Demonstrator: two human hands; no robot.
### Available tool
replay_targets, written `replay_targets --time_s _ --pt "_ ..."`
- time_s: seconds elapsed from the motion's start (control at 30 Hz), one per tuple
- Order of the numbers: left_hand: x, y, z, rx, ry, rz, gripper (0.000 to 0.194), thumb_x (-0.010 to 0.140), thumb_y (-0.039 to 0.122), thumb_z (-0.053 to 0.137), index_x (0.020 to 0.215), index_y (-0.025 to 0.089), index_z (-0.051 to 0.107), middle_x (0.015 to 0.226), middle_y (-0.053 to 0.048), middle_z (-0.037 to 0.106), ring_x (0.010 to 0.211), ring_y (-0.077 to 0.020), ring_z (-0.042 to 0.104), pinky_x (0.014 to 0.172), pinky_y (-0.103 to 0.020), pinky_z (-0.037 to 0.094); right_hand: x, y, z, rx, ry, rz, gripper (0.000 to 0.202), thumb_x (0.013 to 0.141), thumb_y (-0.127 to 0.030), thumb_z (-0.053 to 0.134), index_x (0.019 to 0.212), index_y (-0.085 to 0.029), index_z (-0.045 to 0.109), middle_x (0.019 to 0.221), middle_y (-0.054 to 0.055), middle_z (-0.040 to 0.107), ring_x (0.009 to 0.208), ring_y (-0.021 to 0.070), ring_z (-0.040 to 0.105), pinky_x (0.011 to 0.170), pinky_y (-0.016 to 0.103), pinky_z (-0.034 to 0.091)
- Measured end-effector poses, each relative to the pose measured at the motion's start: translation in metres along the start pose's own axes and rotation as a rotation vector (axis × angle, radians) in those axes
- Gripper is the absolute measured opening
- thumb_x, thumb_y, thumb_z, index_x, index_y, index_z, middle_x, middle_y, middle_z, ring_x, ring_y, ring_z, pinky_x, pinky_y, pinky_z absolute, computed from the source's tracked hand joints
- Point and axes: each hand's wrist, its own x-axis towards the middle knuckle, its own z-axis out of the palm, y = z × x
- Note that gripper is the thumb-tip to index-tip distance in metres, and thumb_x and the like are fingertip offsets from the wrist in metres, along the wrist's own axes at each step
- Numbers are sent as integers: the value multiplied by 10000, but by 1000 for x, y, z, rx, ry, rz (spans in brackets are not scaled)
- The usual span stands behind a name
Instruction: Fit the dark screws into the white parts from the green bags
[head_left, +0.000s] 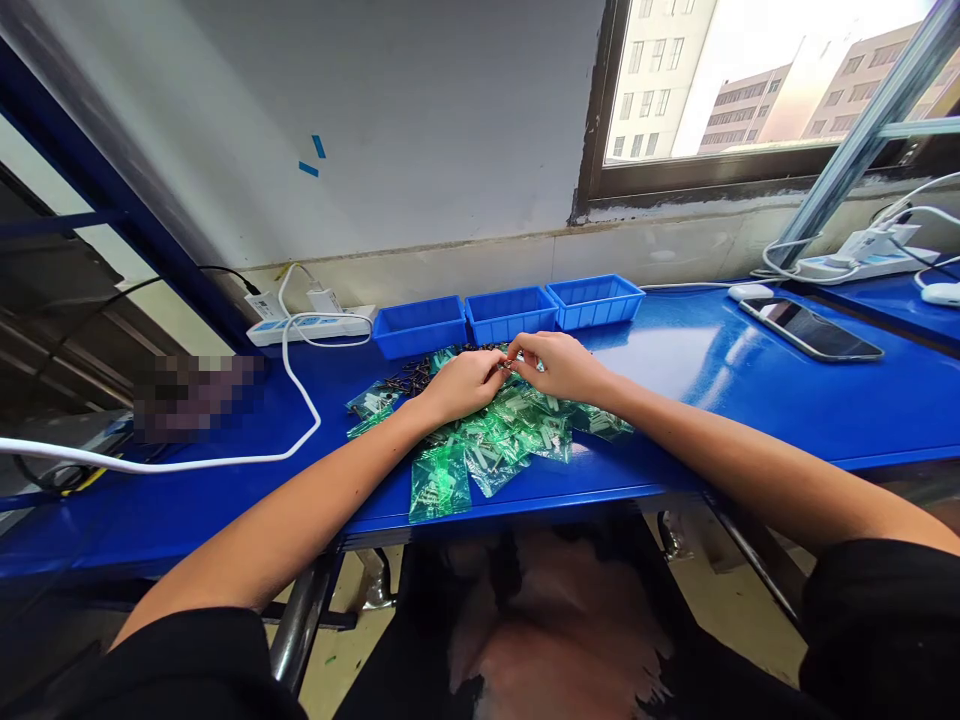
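My left hand (469, 383) and my right hand (553, 364) meet above a pile of small green-tinted plastic bags (491, 450) on the blue table. The fingers of both hands are pinched together around something too small to make out. White and metallic pieces show inside the bags. Dark small parts (412, 378) lie loose to the left of my left hand, partly hidden behind it.
Three blue bins (427, 318) stand in a row behind the hands. A power strip (311, 326) with a white cable (296, 395) lies at the left. Toward the right are a phone (814, 328) and another power strip (862, 262).
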Motion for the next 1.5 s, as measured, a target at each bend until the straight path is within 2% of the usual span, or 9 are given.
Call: replay_targets --time_s 0.67,0.93,1.5 --pt "0 0 0 3 -2 6 290 918 274 382 937 132 634 821 -73 679 727 -191 606 651 -279 416 0 2 1 -7 19 -2 160 802 -163 533 923 -162 637 684 9 581 684 141 509 599 239 301" --pt "0 -1 1 -4 7 5 292 911 268 382 918 144 646 815 -67 683 727 -190 608 667 -282 432 0 -1 0 -45 77 103 107 809 -207 572 899 -172 618 651 -3 549 658 137 486 572 239 269" --pt "1 -6 2 12 -3 18 284 899 240 398 975 154 657 863 -72 704 774 -197 634 663 -269 438 2 4 1 -1 23 39 103 795 -141 537 856 -157 618 688 17 595 652 134 499 600 243 304"
